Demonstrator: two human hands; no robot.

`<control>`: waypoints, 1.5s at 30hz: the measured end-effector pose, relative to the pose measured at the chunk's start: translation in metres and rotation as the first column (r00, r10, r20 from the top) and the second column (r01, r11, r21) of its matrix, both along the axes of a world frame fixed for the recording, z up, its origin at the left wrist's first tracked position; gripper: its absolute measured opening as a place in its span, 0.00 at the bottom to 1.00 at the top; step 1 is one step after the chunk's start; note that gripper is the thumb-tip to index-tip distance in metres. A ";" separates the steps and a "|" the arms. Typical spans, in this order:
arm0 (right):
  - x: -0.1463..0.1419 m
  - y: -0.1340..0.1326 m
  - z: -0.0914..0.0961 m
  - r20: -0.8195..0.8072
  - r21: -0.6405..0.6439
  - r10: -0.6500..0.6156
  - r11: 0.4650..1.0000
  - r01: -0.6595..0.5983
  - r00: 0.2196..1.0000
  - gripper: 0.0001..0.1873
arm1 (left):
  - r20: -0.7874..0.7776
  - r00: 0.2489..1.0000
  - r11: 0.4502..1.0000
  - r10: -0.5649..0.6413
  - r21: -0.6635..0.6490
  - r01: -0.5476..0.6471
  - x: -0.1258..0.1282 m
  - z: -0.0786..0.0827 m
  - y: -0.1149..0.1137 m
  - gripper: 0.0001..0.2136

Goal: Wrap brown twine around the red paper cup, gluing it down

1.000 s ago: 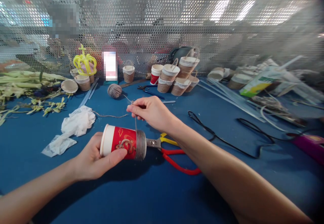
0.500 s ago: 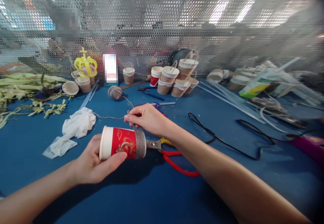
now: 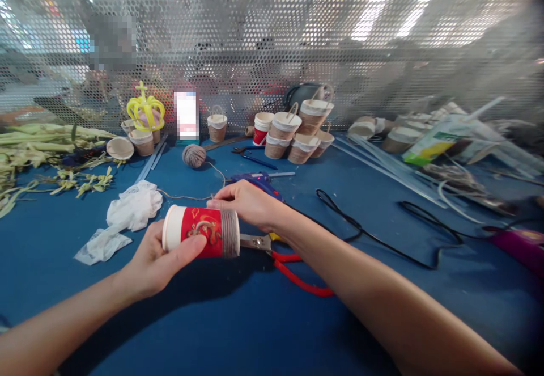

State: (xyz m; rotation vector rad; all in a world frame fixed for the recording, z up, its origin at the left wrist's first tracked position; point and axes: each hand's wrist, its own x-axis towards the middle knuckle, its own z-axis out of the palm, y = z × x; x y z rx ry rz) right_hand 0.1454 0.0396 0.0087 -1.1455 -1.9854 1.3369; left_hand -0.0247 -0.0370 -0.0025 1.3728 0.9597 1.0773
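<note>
Facing me stood a perforated metal screen, and below it spread the blue table. Scissors with red and yellow handles lay there, blade tips hidden behind the paper cup. I had that cup on its side above the table, mouth to the left, my left hand wrapped around it, thumb pressed along the printed red wall, other fingers mostly out of sight. It looked light and thin-walled; I judged that a hard squeeze would dent it and the smooth print might slip. The stiffer end by the rolled rim seemed the place to hold, leaving the yarn-wound base uncovered. My right hand was just beyond that base. Farther back sat the yarn ball, round and soft-looking. Smallest was the loose yarn strand, apparently limp and easily slackened; my right thumb and forefinger seemed to pinch it, though I cannot tell exactly where, since the cup partly hid them.
</note>
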 end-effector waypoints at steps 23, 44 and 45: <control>0.014 -0.014 0.045 0.119 0.161 -0.132 0.981 0.112 0.984 0.14 | 0.424 0.853 0.917 0.306 -0.371 -0.145 0.011 0.010 0.024 0.09; 0.024 -0.055 0.019 0.089 0.235 -0.011 0.972 -0.011 0.996 0.06 | 0.366 0.929 0.900 0.062 -0.423 0.106 0.007 0.002 0.027 0.10; 0.023 -0.054 0.017 0.073 0.193 -0.017 0.981 0.002 0.997 0.07 | 0.355 0.932 0.909 0.071 -0.408 0.086 0.008 0.001 0.026 0.10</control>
